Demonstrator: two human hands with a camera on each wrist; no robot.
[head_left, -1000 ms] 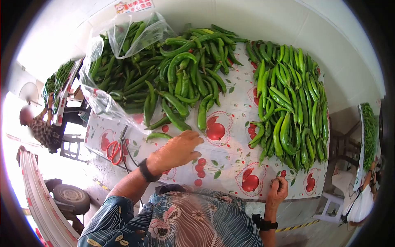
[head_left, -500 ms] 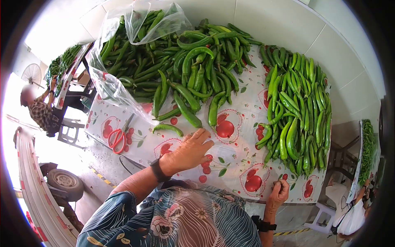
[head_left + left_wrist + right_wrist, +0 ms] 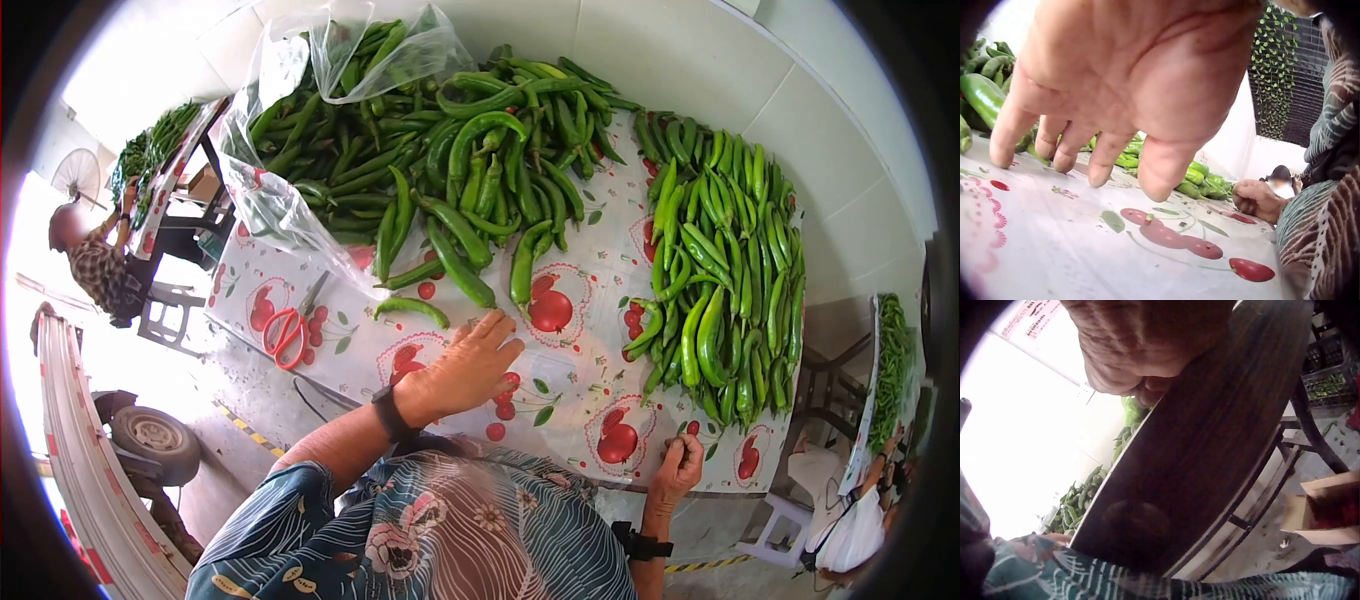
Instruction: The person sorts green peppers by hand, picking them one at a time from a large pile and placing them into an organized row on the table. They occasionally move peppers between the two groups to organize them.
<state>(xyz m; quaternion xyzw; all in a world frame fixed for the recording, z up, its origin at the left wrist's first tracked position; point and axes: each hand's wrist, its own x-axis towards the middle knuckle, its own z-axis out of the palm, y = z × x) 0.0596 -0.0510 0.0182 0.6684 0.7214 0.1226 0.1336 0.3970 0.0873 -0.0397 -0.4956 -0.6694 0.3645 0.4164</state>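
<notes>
The left hand (image 3: 458,370) is palm down at the near side of the flowered tablecloth (image 3: 570,400), fingers spread, below a long green pepper (image 3: 458,266) and a small one (image 3: 412,310). In the left wrist view, nothing is in this hand (image 3: 1141,69); its fingertips point down at the cloth. The right hand (image 3: 676,468) rests at the front table edge, fingers loosely curled, with nothing visible in it. Its inner side is partly hidden in the right wrist view (image 3: 1147,347). Neatly laid peppers (image 3: 735,280) lie beyond it; a loose heap (image 3: 490,180) lies at back left.
A clear plastic bag (image 3: 300,225) surrounds part of the heap. Red-handled scissors (image 3: 287,338) lie on the cloth at left. A person (image 3: 98,265) is beside another pepper-laden table at far left. In the right wrist view, a cardboard box (image 3: 1332,534) stands on the floor.
The head view has shifted, so the table and peppers appear a little lower and further right. Both hands stay nearly still, and the peppers keep their places.
</notes>
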